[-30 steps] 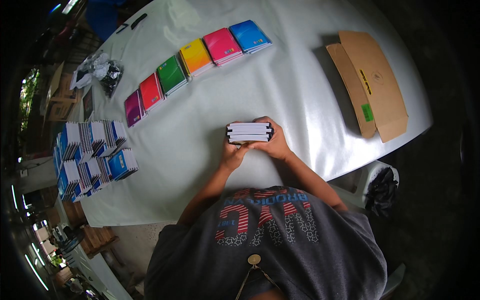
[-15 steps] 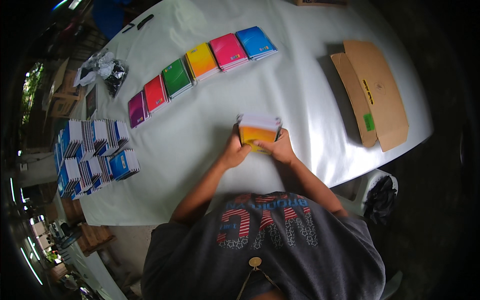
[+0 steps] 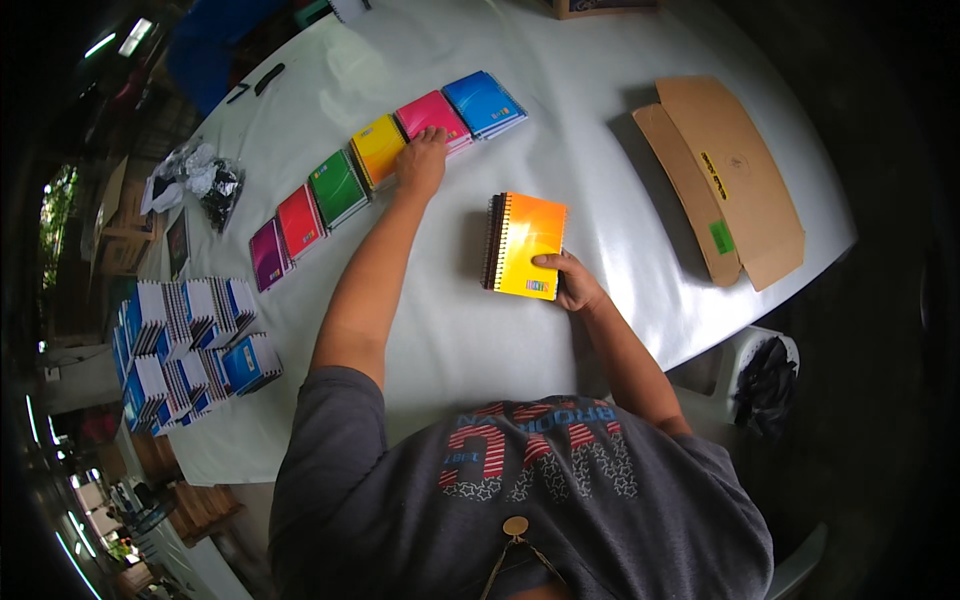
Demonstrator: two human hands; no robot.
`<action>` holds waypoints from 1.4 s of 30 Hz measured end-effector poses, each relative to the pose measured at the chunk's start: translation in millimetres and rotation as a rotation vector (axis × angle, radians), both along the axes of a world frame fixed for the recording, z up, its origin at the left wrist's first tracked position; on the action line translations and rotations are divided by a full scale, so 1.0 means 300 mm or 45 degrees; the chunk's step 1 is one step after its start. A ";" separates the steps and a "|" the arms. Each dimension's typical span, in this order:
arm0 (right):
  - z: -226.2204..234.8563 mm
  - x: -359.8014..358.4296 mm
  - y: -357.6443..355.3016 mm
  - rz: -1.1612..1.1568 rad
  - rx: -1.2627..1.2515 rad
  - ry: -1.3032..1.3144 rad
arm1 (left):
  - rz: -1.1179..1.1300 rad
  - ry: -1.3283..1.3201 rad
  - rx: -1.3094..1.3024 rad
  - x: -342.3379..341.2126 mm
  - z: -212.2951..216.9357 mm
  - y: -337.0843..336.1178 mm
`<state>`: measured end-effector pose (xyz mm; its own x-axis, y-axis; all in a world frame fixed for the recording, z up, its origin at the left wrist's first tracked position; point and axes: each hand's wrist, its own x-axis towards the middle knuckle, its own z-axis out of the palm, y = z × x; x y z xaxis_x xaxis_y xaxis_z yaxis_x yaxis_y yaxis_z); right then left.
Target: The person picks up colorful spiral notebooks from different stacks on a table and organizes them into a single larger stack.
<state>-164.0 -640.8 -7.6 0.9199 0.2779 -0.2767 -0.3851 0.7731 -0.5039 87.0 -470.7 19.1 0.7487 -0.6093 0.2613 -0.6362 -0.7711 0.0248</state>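
My right hand (image 3: 575, 282) grips a small stack of spiral notebooks by its right edge, thumb on top. The uppermost is a yellow-orange notebook (image 3: 530, 240), its coil on the left; dark coils show beneath it. My left hand (image 3: 422, 165) reaches forward to the row of notebooks, its fingers closed together over the near left part of a pink notebook (image 3: 440, 112). A yellow notebook (image 3: 376, 146) lies just left of that hand, and a blue notebook (image 3: 482, 102) lies on the pink one's right. The left thumb is hidden.
Green (image 3: 337, 186), red (image 3: 300, 218) and purple notebooks (image 3: 268, 253) continue the row leftward. Stacked blue notebooks (image 3: 190, 345) stand at the table's left edge, with crumpled plastic (image 3: 210, 185) beyond. A flattened cardboard box (image 3: 735, 180) lies on the right.
My left hand has let go of the held stack and moved forward-left to the pink notebook. My right hand alone holds the stack, now turned with its yellow-orange cover facing up.
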 end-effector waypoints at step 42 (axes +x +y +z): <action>0.023 0.034 -0.002 0.018 0.125 -0.006 | 0.245 -0.739 -0.830 -0.050 0.321 0.059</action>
